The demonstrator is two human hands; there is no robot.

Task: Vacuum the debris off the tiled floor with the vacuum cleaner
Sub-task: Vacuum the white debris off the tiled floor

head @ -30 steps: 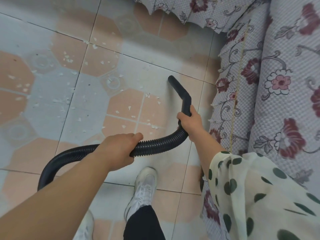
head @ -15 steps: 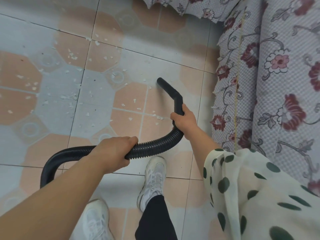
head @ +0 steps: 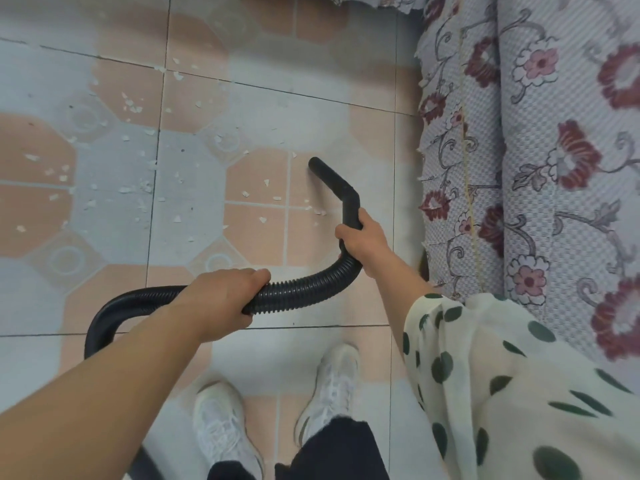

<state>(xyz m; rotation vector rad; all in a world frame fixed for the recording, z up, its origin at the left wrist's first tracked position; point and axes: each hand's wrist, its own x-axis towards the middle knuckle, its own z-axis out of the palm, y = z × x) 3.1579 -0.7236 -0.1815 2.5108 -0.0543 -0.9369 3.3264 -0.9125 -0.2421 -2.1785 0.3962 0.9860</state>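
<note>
- Head view, the only feed I have.
- Right hand [head: 360, 242], at 3 o'clock of frame centre: fingers curled round the black rigid bent nozzle tube [head: 332, 181]. It grips the tube just below the elbow bend, where the tube meets the hose.
- Left hand [head: 221, 299], at 7 o'clock of centre: fingers wrapped over the black ribbed flexible vacuum hose [head: 304, 289], holding it from above.
- The hose arcs from the right hand down through the left hand, then curves off toward 8 o'clock and passes behind the left forearm.
- The nozzle tip points to 11 o'clock and sits near frame centre, low over a peach tile. I can't tell whether the mouth touches the floor.
- Small white debris flakes [head: 138, 188] lie scattered on the peach-and-pale-grey tiled floor [head: 311, 116].
- Most of the flakes are at 9–10 o'clock of the tip. The nearest few are at 7–8 o'clock of it, by the grout cross.
- Quilted sofa cover with a red and pink floral print [head: 554, 133] fills 1–4 o'clock, its edge hanging to the floor.
- Cream sleeve with dark green dots [head: 485, 375] on the right arm, at 5 o'clock.
- Two white sneakers [head: 225, 431] stand on the tiles at 6 o'clock. Dark trouser leg [head: 339, 445] covers the back of the right one.
- Dark rounded shape [head: 145, 465] at the bottom edge, 7 o'clock, partly under the left forearm. I can't tell what it is.
</note>
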